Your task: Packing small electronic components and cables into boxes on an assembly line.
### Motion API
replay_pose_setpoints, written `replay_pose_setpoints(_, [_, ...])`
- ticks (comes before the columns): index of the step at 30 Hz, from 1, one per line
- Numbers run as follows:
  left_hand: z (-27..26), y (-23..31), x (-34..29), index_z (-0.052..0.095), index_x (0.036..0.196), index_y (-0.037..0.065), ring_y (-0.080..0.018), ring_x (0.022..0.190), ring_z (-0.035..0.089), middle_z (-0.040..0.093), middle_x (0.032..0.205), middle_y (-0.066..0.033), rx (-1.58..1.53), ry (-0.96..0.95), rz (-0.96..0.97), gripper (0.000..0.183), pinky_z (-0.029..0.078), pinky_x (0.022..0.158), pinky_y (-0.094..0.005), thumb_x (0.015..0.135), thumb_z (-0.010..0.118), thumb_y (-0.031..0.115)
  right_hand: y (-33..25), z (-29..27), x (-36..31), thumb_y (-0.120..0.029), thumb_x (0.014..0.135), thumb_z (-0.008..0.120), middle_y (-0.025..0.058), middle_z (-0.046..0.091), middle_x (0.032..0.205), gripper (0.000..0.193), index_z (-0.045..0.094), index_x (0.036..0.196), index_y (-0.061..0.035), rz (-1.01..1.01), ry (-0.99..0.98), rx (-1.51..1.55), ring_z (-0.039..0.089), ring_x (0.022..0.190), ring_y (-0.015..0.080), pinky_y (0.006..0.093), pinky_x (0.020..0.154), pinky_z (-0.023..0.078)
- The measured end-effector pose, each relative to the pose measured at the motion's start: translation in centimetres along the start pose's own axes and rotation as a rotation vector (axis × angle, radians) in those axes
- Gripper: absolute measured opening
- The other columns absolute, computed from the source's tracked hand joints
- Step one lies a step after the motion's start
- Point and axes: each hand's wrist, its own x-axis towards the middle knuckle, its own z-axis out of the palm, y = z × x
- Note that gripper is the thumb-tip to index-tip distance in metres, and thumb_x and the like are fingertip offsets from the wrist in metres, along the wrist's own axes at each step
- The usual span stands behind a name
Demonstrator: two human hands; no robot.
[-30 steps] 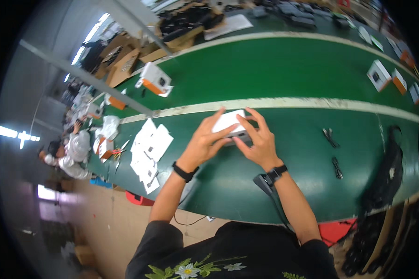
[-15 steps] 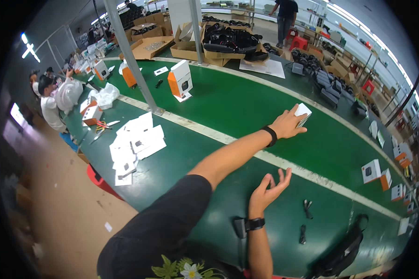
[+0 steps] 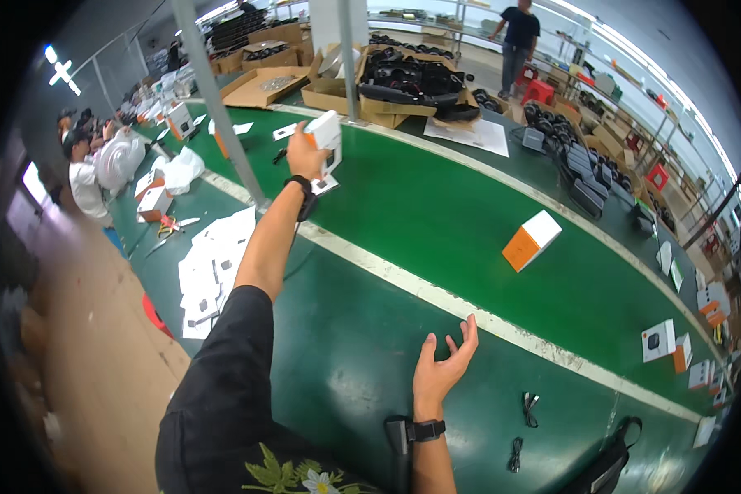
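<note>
Reaching far out across the green belt, my left hand [image 3: 306,156] has its fingers closed round the near side of a white-and-orange carton [image 3: 328,133]. Part of that carton is hidden behind my hand. A white leaflet [image 3: 325,184] lies at its foot. My right hand [image 3: 443,370] hovers over the near side of the table, palm up with fingers apart and nothing in it. Off to the right on the belt, another white-and-orange carton [image 3: 531,240] rests apart from both hands. Two small bundled black cables [image 3: 531,409] lie on the table right of my right hand.
Loose printed leaflets [image 3: 214,267] are spread on the left, near orange-handled scissors [image 3: 171,224]. A grey metal post [image 3: 230,140] stands close to my left forearm. A black bag [image 3: 605,469] lies at the lower right. More cartons [image 3: 658,340] stand at the right end.
My left hand has left the right-hand carton and swung left to the farther one. The right-hand carton now shows its orange side. My right hand stays open.
</note>
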Motion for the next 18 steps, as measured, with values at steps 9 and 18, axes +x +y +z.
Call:
replay_pose_setpoints(9, [-10.6, 23.1, -25.9, 0.057, 0.153, 0.001, -0.0254, 0.118, 0.073, 0.069, 0.131, -0.0152, -0.707, -0.760, 0.112, 0.092, 0.061, 0.102, -0.0402, 0.076, 0.102, 0.023, 0.3, -2.0, 0.4, -0.016, 0.077, 0.102, 0.0245, 0.023, 0.183, 0.139, 0.010, 0.180, -0.0045, -0.194, -0.021, -0.242, 0.031, 0.167, 0.0432, 0.0583, 0.134, 0.033])
replay_pose_setpoints(18, [-4.4, 13.1, -14.3, 0.074, 0.138, 0.002, -0.0379, 0.129, 0.070, 0.075, 0.137, -0.0206, -0.265, -0.642, 0.258, 0.066, 0.057, 0.110, -0.0462, 0.095, 0.087, 0.050, 2.3, -5.2, 1.3, -0.020, 0.075, 0.103, 0.0205, 0.040, 0.169, 0.127, 0.025, 0.174, -0.0019, -0.228, -0.051, -0.173, 0.049, 0.152, 0.0354, 0.0492, 0.128, 0.039])
